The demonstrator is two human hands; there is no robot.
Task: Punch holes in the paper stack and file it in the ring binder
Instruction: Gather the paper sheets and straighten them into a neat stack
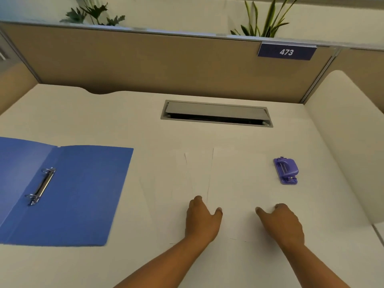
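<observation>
Paper sheets point(228, 183): white, lying flat on the white table point(124, 121), fanned loosely rather than squared; several overlapping edges show as thin dark lines. Low contrast against the table makes the sheet count and outer outline hard to tell.

Left hand point(202, 220): palm down on the near part of the sheets, fingers curled loosely, thumb spread toward the right; pressing or resting, nothing closed in its grip.

Right hand point(281, 222): palm down at the sheets' near right part, fingers bent, thumb pointing left toward the other hand; likewise holding nothing. The sheets extend away from both hands toward the far side of the table.

Hole punch point(286, 171): purple, standing on the table just right of the sheets, beyond the right hand, apart from it.

Ring binder point(68, 194): blue, lying open and flat, well left of the sheets; metal ring mechanism point(41, 185) along its spine, rings apparently closed.

Cable hatch point(216, 113): grey, set in the table beyond the sheets.

Number plate point(286, 51): reads 473, on the partition behind.
</observation>
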